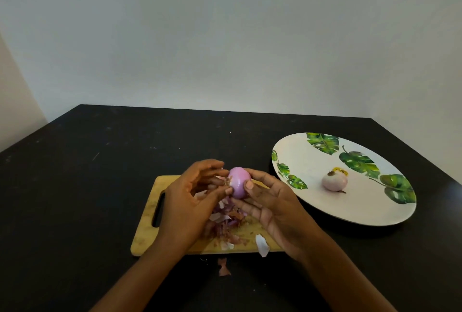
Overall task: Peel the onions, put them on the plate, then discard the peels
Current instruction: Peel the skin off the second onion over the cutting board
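Peels [226, 219] on cutting board [145, 241], plate [300, 151] with one onion [334, 181] to its right

Item 1. Smooth pink-purple onion [238, 183], peeled: held above the board, the left hand [190, 199] pinching its rooty end, the right hand [272, 206] gripping the other side.
Item 2. Pale round onion [334, 181], peeled: rested on the white, round, leaf-printed plate [312, 151].
Item 3. Purple, brown and white papery peels [230, 219]: heaped on the wooden cutting board [145, 236]; one scrap [223, 266] lay on the black table [75, 186] just beside the board.
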The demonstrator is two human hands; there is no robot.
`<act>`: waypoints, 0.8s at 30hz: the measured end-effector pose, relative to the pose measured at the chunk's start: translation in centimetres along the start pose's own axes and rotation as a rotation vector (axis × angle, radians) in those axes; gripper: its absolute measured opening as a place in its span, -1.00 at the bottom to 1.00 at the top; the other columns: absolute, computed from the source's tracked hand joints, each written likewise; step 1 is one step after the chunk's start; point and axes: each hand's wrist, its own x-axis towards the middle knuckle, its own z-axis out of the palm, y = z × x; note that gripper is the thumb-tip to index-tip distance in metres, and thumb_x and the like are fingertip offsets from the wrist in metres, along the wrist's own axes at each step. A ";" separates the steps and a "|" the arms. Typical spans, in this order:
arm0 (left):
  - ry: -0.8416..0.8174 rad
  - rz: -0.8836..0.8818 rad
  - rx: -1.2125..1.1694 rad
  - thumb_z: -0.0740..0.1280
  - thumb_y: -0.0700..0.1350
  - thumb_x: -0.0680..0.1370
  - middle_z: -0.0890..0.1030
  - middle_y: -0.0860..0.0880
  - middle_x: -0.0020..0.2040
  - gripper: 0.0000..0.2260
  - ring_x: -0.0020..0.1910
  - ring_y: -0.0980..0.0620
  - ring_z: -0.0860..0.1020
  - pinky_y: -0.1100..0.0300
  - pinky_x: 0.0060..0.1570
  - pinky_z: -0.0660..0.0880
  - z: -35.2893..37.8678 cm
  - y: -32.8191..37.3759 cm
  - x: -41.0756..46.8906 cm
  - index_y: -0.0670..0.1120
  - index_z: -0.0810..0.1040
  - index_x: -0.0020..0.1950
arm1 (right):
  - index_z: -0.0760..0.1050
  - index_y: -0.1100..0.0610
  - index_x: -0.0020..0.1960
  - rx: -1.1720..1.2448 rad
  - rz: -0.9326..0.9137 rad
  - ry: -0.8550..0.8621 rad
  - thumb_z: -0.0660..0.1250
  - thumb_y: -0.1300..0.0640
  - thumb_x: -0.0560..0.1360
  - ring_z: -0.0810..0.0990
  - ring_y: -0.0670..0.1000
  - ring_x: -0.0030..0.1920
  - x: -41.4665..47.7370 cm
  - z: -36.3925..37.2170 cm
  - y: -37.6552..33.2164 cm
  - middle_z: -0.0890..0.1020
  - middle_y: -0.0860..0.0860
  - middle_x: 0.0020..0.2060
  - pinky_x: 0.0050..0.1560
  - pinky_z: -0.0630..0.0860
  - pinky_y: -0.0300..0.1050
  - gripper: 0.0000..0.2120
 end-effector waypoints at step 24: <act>-0.105 -0.057 -0.014 0.34 -0.32 0.48 0.60 0.16 -0.12 -0.76 -0.10 0.18 0.58 0.37 -0.09 0.50 -1.0 0.3 0.7 0.04 0.55 -0.02 | 0.45 0.31 0.25 0.179 0.048 -0.034 0.32 0.19 0.42 0.66 0.16 0.09 -0.3 0.3 -0.4 0.64 0.25 0.10 0.03 0.63 -0.06 -0.57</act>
